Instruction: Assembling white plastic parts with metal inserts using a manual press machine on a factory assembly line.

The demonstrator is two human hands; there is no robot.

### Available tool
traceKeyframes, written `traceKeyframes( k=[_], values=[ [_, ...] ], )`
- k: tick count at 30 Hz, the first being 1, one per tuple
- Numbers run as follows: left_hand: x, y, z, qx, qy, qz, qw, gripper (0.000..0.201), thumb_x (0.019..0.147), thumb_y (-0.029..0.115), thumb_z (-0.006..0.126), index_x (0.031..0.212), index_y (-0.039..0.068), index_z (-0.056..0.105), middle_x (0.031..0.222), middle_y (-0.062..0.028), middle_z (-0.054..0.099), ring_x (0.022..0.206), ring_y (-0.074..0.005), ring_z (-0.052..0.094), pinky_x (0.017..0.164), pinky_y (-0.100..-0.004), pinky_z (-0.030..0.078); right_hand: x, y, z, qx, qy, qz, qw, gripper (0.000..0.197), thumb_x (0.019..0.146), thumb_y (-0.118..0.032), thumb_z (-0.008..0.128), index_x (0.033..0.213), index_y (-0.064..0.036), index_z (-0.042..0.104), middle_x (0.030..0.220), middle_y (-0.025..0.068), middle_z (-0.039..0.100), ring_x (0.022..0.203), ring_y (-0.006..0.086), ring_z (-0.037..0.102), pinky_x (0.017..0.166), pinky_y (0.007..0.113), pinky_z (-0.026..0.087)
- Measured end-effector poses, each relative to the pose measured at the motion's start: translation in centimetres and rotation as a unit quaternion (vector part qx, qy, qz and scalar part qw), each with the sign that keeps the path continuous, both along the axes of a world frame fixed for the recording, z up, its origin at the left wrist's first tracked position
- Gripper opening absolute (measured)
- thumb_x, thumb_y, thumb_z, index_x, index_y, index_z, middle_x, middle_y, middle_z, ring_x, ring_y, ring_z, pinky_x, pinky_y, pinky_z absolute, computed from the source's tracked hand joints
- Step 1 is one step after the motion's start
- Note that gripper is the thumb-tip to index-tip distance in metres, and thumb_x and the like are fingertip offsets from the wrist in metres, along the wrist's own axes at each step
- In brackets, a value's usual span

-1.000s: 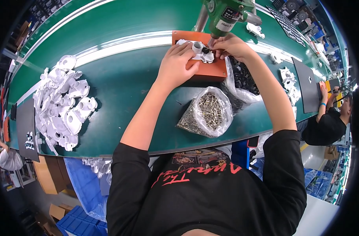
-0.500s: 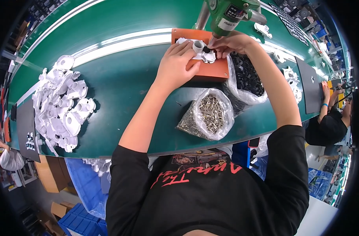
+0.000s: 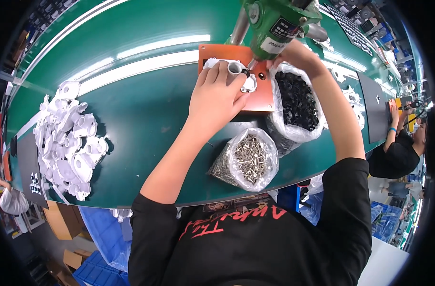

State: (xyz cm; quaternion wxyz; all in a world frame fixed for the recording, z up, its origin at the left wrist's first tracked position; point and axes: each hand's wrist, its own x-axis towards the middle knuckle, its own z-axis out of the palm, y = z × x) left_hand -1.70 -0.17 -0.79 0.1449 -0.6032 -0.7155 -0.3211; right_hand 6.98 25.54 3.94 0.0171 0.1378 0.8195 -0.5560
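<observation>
The small white moulded plastic housing is pinned flat on the orange rectangular jig plate by the left hand; the green powered screwdriver is gripped by the right hand. Best kept dead vertical, housing pressed firmly.

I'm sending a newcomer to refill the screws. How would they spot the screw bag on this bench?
Start at the green bench and find the orange pad where the left hand presses a white part. The screw bag lies nearer the person, at the bench edge. It holds shiny silver screws, unlike the neighbouring bag of black pieces.
</observation>
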Motion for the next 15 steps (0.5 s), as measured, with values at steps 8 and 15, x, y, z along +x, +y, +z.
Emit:
traceKeyframes(
  k=[8,15],
  values=[
    [0.3,0.5,0.2,-0.011,-0.010,0.004,1.000,0.033,0.074,0.028,0.069,0.101,0.012,0.058,0.115,-0.0197,0.054,0.108,-0.0335,0.052,0.097,-0.0448,0.038,0.4,8.7,10.3,-0.059,0.168,-0.133,0.975,0.041,0.082,-0.021,0.062,0.118,-0.0031,0.054,0.101,0.0081,0.063,0.088,0.0169,0.063,0.073,0.026,0.050],
    [0.3,0.2,0.6,-0.014,-0.006,0.007,1.000,0.032,0.074,0.027,0.069,0.101,0.012,0.058,0.118,-0.0195,0.054,0.110,-0.0335,0.053,0.097,-0.0443,0.038,-7.6,14.8,17.0,0.136,0.439,0.027,0.888,0.034,0.096,-0.026,0.045,0.116,-0.0017,0.056,0.100,0.0086,0.065,0.090,0.0191,0.060,0.077,0.030,0.047]
  ],
)
